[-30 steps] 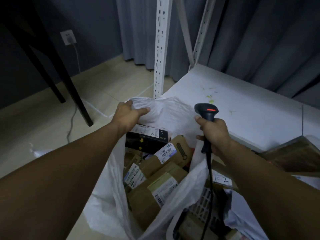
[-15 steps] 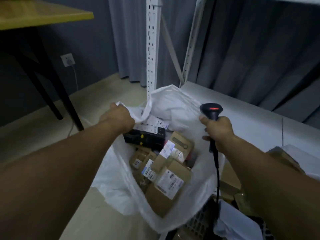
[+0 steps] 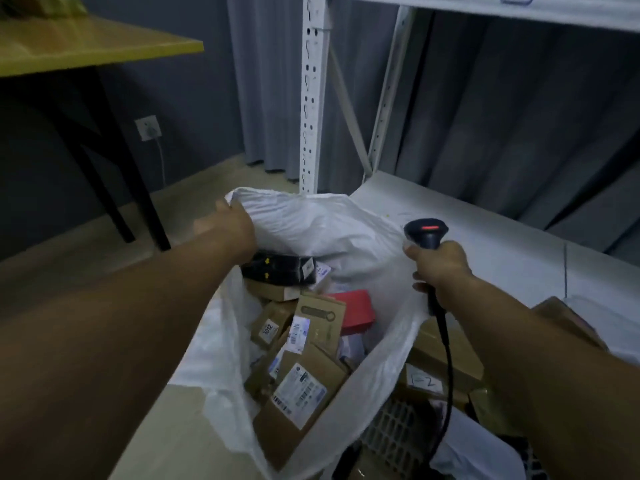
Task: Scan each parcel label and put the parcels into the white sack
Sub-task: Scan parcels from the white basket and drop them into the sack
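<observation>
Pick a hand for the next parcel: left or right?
Left, probably. The right hand grips the scanner; the left hand only holds the white sack by its rim and can let go, though the boxes outside the sack lie nearer the right.

The left arm [image 3: 114,327] stretches forward from the lower left corner, bare and nearly straight, and the left hand [image 3: 232,226], slightly blurred, has its back turned up while it grips the far left edge of the white sack [image 3: 311,220], fingers curled over the rim. The right arm [image 3: 540,344] comes in from the lower right corner, bent a little at the wrist. The right hand [image 3: 442,264] is closed in a fist round the handle of the scanner [image 3: 426,232], thumb on the left side, held upright above the sack's right edge.
</observation>
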